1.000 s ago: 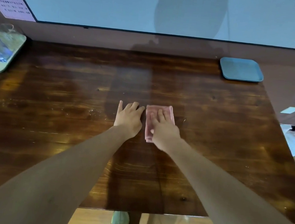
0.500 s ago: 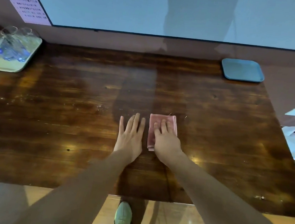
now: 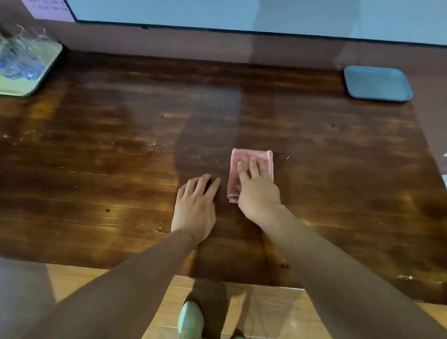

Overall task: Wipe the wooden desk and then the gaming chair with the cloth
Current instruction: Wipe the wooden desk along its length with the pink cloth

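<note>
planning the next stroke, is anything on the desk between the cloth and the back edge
Nothing visible straight ahead: the desk is bare wood from the cloth, under the right hand, to the back edge. The blue tray sits off in the far right corner, the green tray with glasses far left.

The right hand (image 3: 258,193) is pressing flat on a folded pink cloth (image 3: 251,158) lying mid-desk on the dark wooden desk (image 3: 340,182). The left hand (image 3: 195,208) is resting palm-down just left of it. A blue tray (image 3: 377,83) is sitting at the far right corner, and a pale green tray (image 3: 18,81) holding clear glasses (image 3: 20,62) at the far left.
</note>
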A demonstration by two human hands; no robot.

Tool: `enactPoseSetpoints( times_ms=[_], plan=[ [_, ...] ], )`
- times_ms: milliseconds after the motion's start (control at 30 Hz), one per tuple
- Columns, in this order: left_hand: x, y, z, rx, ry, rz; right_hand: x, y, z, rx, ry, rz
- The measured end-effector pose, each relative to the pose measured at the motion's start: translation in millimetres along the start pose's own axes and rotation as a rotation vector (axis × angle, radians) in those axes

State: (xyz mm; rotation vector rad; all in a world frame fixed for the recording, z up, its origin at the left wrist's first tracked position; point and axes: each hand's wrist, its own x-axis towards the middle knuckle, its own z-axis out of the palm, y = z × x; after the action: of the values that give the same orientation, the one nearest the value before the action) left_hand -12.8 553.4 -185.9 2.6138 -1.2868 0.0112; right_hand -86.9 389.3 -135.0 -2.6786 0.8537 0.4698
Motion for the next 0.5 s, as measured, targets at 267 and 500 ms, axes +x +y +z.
enactPoseSetpoints(
  times_ms=[267, 500],
  plan=[
    [-19, -1, -1, 0.026, -0.065, 0.005, -49, 8, 37, -0.068, 0.011, -0.079],
    [-18, -5, 6, -0.022, 0.02, 0.019, 23, 4, 10, 0.017, 0.064, -0.02]
  ],
)
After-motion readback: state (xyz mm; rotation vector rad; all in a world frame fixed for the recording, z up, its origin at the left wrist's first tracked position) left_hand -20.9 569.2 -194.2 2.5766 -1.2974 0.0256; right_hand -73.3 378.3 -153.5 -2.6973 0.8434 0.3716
